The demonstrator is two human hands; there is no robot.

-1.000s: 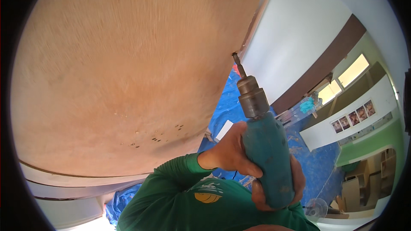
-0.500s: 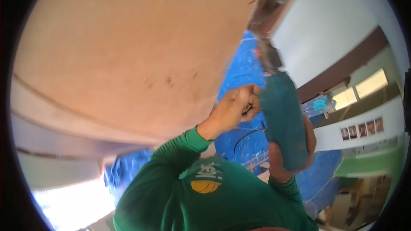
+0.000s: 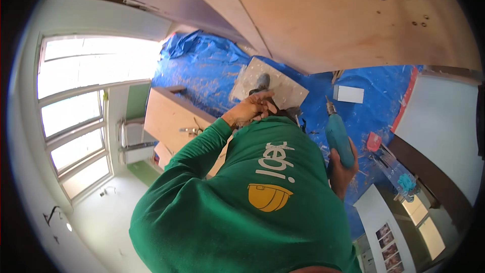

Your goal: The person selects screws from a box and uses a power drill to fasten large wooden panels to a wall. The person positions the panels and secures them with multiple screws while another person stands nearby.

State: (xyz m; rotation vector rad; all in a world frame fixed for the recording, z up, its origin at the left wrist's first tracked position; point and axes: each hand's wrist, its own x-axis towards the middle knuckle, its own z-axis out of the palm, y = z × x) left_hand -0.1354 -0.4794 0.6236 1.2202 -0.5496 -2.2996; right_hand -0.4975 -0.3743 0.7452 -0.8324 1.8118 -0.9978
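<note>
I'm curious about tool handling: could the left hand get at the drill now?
Probably yes: nothing visible stands between the left hand and the drill, which the right hand holds off to the right.

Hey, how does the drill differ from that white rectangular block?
The drill is mostly teal; the block is white. The drill is long and rounded; the block has straight edges. The right hand grips the drill; the block lies on blue sheeting.
</note>
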